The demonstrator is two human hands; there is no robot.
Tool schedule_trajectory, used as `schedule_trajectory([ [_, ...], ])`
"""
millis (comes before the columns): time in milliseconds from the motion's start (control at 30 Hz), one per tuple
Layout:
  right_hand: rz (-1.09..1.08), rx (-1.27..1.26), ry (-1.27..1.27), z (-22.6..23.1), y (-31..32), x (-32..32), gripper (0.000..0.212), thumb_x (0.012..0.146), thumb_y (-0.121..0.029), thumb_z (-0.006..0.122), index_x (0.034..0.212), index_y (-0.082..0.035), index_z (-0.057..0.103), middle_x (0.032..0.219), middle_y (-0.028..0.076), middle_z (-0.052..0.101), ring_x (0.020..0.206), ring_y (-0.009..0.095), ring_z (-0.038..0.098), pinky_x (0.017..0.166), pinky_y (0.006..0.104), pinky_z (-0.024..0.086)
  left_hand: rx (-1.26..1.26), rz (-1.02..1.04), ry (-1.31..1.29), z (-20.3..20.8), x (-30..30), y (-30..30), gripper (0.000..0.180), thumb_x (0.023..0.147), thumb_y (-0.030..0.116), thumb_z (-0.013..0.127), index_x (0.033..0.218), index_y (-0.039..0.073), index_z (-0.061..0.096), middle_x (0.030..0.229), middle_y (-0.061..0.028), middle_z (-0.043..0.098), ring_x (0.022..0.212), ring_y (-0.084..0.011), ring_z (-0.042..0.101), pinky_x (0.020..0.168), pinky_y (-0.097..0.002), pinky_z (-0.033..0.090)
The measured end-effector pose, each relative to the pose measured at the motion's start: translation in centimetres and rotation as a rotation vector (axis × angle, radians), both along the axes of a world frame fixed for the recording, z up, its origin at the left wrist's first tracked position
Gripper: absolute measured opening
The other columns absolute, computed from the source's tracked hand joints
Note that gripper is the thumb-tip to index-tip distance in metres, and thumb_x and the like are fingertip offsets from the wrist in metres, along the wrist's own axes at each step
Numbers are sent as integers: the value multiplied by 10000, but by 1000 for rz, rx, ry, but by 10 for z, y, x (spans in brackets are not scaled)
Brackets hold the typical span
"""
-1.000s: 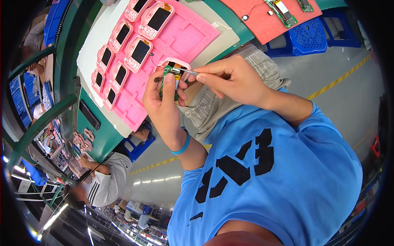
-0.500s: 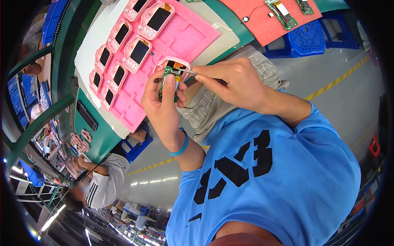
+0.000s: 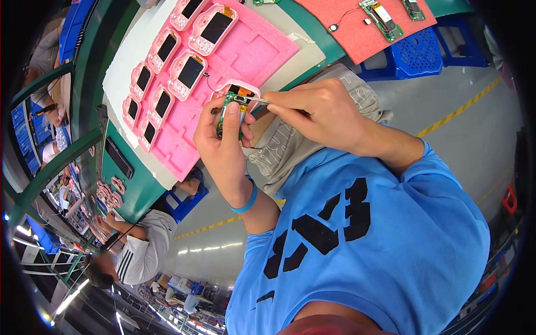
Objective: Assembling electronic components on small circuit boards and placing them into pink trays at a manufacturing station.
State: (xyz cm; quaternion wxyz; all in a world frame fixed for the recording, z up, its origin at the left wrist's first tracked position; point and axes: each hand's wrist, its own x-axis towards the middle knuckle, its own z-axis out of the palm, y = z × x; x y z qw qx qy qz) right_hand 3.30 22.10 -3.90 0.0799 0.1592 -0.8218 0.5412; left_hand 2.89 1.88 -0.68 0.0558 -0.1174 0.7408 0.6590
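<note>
While circuit board (image 3: 229,99) sits clasped within left hand (image 3: 222,146) | right hand (image 3: 326,111) pinches thin tool (image 3: 257,100)

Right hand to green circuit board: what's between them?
A slim metal tool, probably tweezers, extends from the right hand toward the green circuit board; head view.

Shiny metal on that slim tool (image 3: 258,100)! Smooth plastic on the pink casings (image 3: 200,47), glossy dark screens (image 3: 215,27), matt foam for the tray (image 3: 254,42), and matt cloth on the blue shirt (image 3: 379,262).
</note>
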Motion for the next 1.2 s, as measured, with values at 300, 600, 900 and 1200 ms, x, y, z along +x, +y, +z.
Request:
schedule_trajectory([
  [300, -14, -99, -9, -4, -1, -1, 170, 919, 1, 756, 1069, 48, 819, 770, 111, 777, 490, 148, 539, 456, 298, 402, -12, 10, -4, 1, 1, 1, 219, 1054, 120, 678, 1233, -4, 690, 798, -103, 721, 571, -90, 560, 489, -196, 407],
  [600, -16, 93, 63, 2, 2, -2, 170, 921, -17, 762, 1067, 51, 817, 747, 104, 765, 490, 156, 551, 459, 301, 409, -45, 21, 0, 1, 1, 4, 226, 1051, 129, 683, 1232, -5, 691, 793, -99, 721, 578, -87, 562, 489, -193, 406],
  [900, 76, -162, -189, 1, 5, -3, 184, 939, -18, 746, 1092, 53, 820, 735, 85, 760, 505, 108, 499, 462, 277, 375, -17, 23, 13, 0, 1, 4, 217, 1049, 129, 686, 1226, 3, 697, 790, -94, 721, 571, -78, 551, 486, -188, 395],
  [1200, 85, -145, -166, -4, 3, -2, 200, 961, -19, 728, 1126, 54, 815, 737, 55, 760, 539, 69, 462, 473, 249, 349, -46, 25, 15, 0, 2, 6, 190, 1048, 135, 692, 1193, 13, 702, 776, -85, 715, 559, -68, 535, 479, -182, 379],
])
